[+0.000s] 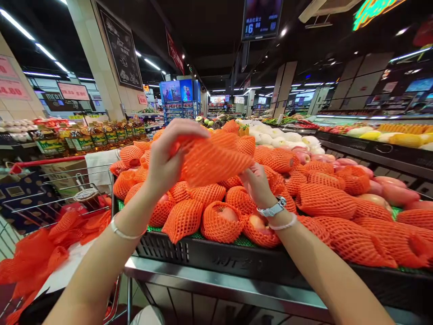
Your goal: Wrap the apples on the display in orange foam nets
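Indoors, a black crate (203,255) brims with orange-netted fruit (223,221). To its left, a shopping cart (50,161) carries loose orange netting (40,250). Above the fruit, an orange net sleeve (216,160) is held between two hands: the left hand (169,149) curls around one end, fingertips hidden; the right hand (257,183) pinches the other, fingers closed. Its contents cannot be told. A silver watch (274,207) circles the right wrist.

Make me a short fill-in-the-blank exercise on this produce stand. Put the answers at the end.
1. The left hand and right hand hold a foam net coloured ____.
2. The watch is worn on the same arm as the ____ hand.
3. The crate nearest the hands is ____ in colour.
4. The red cart handle is on the picture's ____ side.

Answers: orange; right; black; left.
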Demonstrator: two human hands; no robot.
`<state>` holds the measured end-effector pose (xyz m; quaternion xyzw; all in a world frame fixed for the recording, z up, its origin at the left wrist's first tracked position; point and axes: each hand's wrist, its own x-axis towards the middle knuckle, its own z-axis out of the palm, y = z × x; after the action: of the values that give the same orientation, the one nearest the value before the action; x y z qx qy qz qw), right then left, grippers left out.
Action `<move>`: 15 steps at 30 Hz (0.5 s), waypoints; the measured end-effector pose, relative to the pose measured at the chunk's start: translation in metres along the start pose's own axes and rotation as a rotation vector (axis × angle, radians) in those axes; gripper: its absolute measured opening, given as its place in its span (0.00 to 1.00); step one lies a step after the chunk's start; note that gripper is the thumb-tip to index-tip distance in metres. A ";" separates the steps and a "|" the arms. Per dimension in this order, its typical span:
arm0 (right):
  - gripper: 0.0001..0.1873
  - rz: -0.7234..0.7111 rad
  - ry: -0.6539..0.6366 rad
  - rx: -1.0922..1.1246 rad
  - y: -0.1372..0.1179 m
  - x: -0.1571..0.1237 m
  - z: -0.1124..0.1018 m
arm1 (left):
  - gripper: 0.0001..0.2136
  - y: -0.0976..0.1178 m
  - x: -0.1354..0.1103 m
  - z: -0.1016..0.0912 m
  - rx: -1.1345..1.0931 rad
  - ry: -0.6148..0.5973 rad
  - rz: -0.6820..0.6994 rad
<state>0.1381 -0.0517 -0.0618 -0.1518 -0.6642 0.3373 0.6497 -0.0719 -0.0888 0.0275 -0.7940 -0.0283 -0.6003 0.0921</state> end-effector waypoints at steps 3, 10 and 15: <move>0.10 -0.161 0.295 -0.092 0.000 0.003 -0.005 | 0.16 -0.020 0.019 0.041 -0.029 0.026 -0.141; 0.17 -0.289 0.571 -0.337 -0.005 0.009 -0.012 | 0.03 -0.066 -0.024 0.087 -0.114 0.100 -0.558; 0.15 -0.034 0.436 -0.477 0.000 0.012 -0.014 | 0.11 -0.086 -0.047 0.083 -0.184 0.166 -0.605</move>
<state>0.1499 -0.0405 -0.0539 -0.3575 -0.5720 0.1207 0.7283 -0.0201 0.0139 -0.0296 -0.7029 -0.2009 -0.6632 -0.1606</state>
